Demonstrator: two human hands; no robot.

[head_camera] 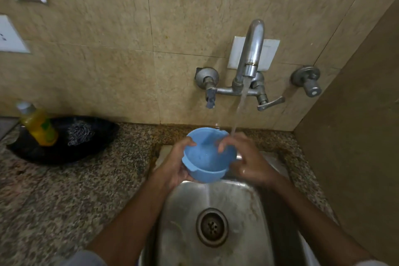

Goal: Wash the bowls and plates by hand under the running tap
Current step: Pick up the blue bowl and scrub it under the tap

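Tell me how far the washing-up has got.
Done: nothing in view looks washed and set aside; I see no stacked dishes at all. In hand: the tap is running, the left hand grips the blue bowl over the sink, and the right hand has its fingers inside the rim, under the stream. Left: the other bowls and plates are not in view, so I cannot count them.

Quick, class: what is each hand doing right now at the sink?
Left hand: grips the blue bowl from its left side.
Right hand: fingers curl over the bowl's right rim, under the running water.
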